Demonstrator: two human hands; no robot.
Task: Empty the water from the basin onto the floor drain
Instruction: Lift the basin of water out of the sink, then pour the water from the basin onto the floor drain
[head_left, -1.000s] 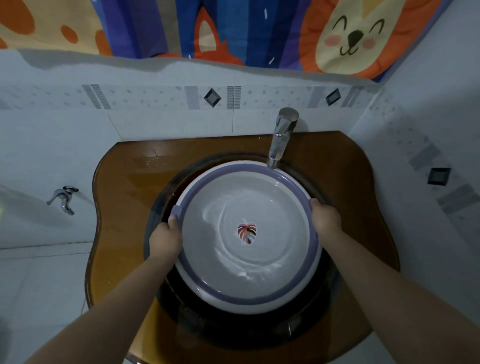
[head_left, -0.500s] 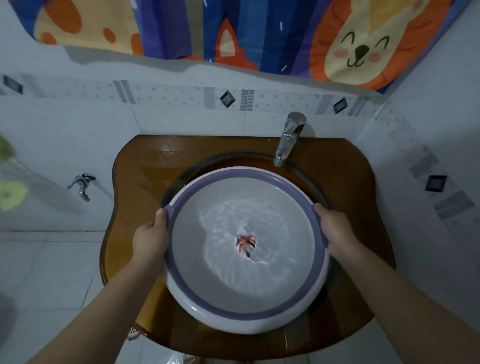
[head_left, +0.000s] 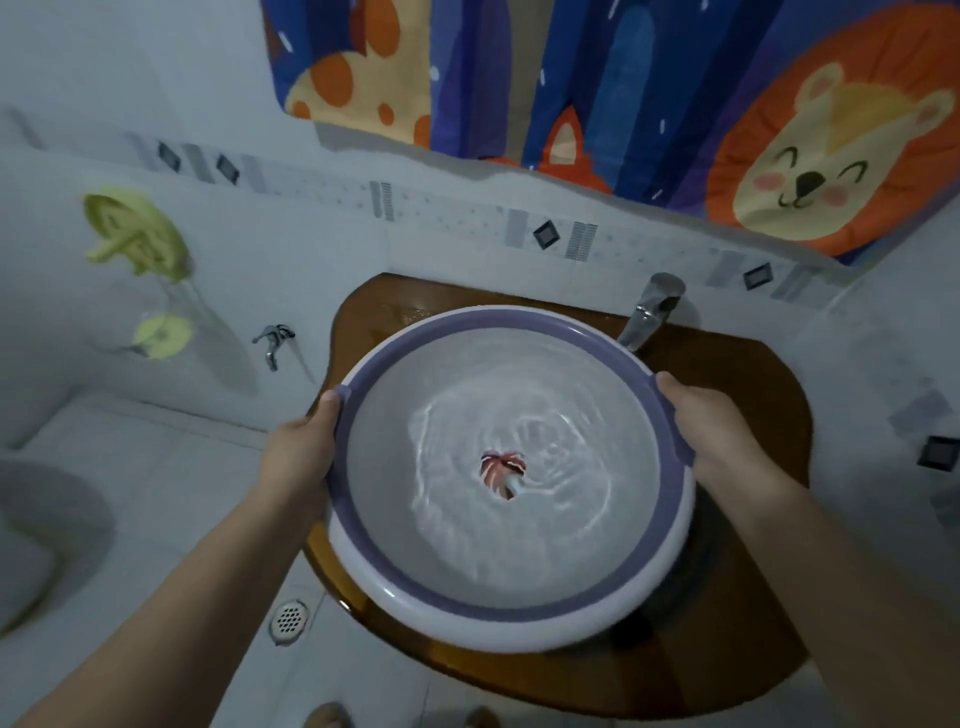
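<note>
While water ripples inside, the basin sits between left hand and right hand, both gripping its rim.

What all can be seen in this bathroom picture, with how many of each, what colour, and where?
basin: one, white with purple rim, holding rippling water, held over the counter
leaf print: one, red and white, centre of the basin's bottom
counter: one, brown wood, against the tiled wall
faucet: one, silver, at the counter's back, right of centre
floor drain: one, round, metal, on the white floor, lower left of the counter
wall tap: one, silver, left of the counter
wall hooks: two, yellow-green, far left wall
curtain: one, blue with cartoon animals, top
left hand: gripping the basin's left rim
right hand: gripping its right rim
</note>
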